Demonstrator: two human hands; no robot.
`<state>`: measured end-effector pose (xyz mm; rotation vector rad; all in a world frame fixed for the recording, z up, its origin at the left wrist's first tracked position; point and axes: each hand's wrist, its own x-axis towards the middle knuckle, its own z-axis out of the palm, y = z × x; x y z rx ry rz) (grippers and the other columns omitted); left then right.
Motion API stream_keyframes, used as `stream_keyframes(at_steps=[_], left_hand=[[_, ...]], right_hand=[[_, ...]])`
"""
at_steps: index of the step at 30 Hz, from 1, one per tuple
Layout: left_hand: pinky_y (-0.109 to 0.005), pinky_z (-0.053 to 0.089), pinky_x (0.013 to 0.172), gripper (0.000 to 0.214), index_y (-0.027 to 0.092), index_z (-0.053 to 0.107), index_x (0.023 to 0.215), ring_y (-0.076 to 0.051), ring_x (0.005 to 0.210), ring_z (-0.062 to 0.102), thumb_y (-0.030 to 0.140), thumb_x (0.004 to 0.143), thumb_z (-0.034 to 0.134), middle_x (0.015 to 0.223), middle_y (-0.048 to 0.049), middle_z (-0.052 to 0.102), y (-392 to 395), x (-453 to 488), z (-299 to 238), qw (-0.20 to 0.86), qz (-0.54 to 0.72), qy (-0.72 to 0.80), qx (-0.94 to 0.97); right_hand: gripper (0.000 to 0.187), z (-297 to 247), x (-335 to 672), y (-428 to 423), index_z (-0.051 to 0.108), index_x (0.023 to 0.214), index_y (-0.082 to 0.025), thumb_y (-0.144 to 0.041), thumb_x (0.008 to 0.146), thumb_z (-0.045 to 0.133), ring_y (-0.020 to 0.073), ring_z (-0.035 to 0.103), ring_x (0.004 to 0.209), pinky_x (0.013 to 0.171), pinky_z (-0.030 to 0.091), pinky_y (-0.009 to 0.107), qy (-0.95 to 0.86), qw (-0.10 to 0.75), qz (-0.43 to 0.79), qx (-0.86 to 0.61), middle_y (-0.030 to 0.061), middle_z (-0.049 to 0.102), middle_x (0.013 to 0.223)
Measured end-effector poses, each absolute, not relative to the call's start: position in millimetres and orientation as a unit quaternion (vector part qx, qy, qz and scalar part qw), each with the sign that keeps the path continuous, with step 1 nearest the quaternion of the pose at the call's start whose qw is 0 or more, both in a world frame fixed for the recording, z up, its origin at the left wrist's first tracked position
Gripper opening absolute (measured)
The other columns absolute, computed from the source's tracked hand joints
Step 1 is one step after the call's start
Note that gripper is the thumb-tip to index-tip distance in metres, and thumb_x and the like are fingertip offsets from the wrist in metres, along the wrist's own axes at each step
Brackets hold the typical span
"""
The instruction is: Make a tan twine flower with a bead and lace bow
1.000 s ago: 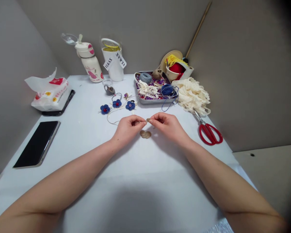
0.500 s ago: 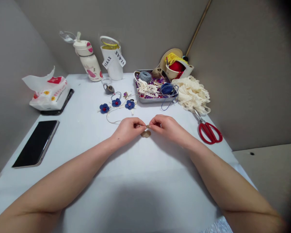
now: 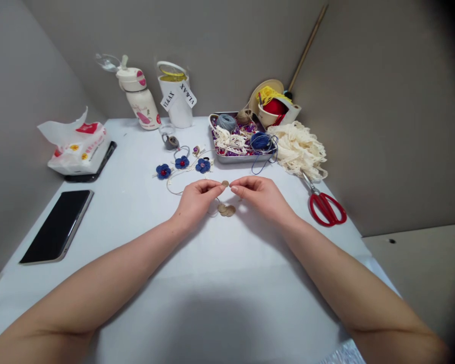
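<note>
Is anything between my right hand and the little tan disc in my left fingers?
Nothing visible is: only a small gap separates the right hand from the small tan disc at the left hand's fingertips. The other tan discs lie on the table below that gap.

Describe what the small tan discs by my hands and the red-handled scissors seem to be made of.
The tan discs look like matte wood or cork, given their dull surface; too small to be sure. The scissors seem to have glossy red plastic handles and shiny steel blades.
</note>
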<state>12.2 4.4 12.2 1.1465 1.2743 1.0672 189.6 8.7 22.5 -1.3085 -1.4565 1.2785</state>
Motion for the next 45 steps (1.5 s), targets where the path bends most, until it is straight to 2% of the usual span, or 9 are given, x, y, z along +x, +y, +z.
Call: stream_keyframes(at_steps=[6,13,20,27,36,39,45], left_hand=[[-0.026,0.040,0.057,0.021,0.017,0.071,0.075,-0.012,0.061,0.052,0.037,0.069,0.076,0.075,-0.0026,0.067,-3.2,18.9,11.0,0.537,0.451,0.537,0.468],[-0.026,0.038,0.055,0.021,0.017,0.071,0.078,-0.010,0.058,0.049,0.036,0.072,0.073,0.069,-0.0008,0.064,-2.2,16.7,14.4,0.536,0.417,0.530,0.507],[-0.026,0.038,0.056,0.018,0.016,0.073,0.080,-0.010,0.056,0.045,0.032,0.075,0.067,0.064,0.0004,0.061,4.2,9.5,16.8,0.444,0.352,0.550,0.614],[-0.026,0.038,0.056,0.018,0.017,0.074,0.080,-0.011,0.055,0.048,0.032,0.075,0.065,0.062,-0.0002,0.061,6.3,5.7,19.3,0.422,0.300,0.551,0.654],[-0.026,0.039,0.057,0.018,0.016,0.074,0.079,-0.013,0.061,0.055,0.029,0.074,0.062,0.070,-0.0040,0.070,4.3,7.2,17.9,0.444,0.262,0.543,0.663],[-0.026,0.039,0.056,0.018,0.017,0.074,0.079,-0.013,0.058,0.053,0.030,0.074,0.063,0.068,-0.0034,0.068,4.0,7.1,17.5,0.447,0.276,0.539,0.659],[-0.026,0.038,0.056,0.020,0.016,0.072,0.077,-0.011,0.058,0.049,0.036,0.072,0.070,0.069,-0.0022,0.065,4.2,9.4,20.5,0.480,0.389,0.555,0.557]], right_hand=[[0.020,16.9,178.8,2.5,0.071,0.081,-0.018,-0.036,0.073,0.074,0.0172,0.064,0.078,0.077,0.051,0.033,-0.531,0.425,0.529,-0.508,0.0053,0.073,0.087],[0.020,17.2,183.1,4.9,0.068,0.079,-0.018,-0.037,0.076,0.070,0.0148,0.060,0.073,0.072,0.047,0.030,-0.569,0.413,0.500,-0.506,0.0031,0.069,0.081],[0.019,19.4,190.2,6.9,0.068,0.081,-0.018,-0.036,0.082,0.064,0.0152,0.058,0.071,0.067,0.043,0.029,-0.641,0.361,0.427,-0.527,0.0026,0.068,0.079],[0.015,22.4,194.8,7.6,0.068,0.082,-0.018,-0.030,0.086,0.060,0.0159,0.060,0.076,0.070,0.041,0.028,-0.724,0.284,0.336,-0.532,0.0026,0.070,0.082],[0.012,20.2,199.0,9.2,0.069,0.082,-0.018,-0.022,0.085,0.058,0.0155,0.060,0.077,0.071,0.041,0.027,-0.776,0.228,0.303,-0.503,0.0034,0.070,0.087],[0.012,20.9,198.4,9.4,0.069,0.081,-0.018,-0.023,0.084,0.059,0.0163,0.061,0.079,0.072,0.042,0.028,-0.764,0.241,0.319,-0.506,0.0036,0.070,0.086],[0.023,23.2,195.7,9.6,0.072,0.094,-0.017,-0.034,0.079,0.067,0.0182,0.064,0.082,0.075,0.048,0.031,-0.646,0.345,0.439,-0.522,0.0058,0.073,0.091]])
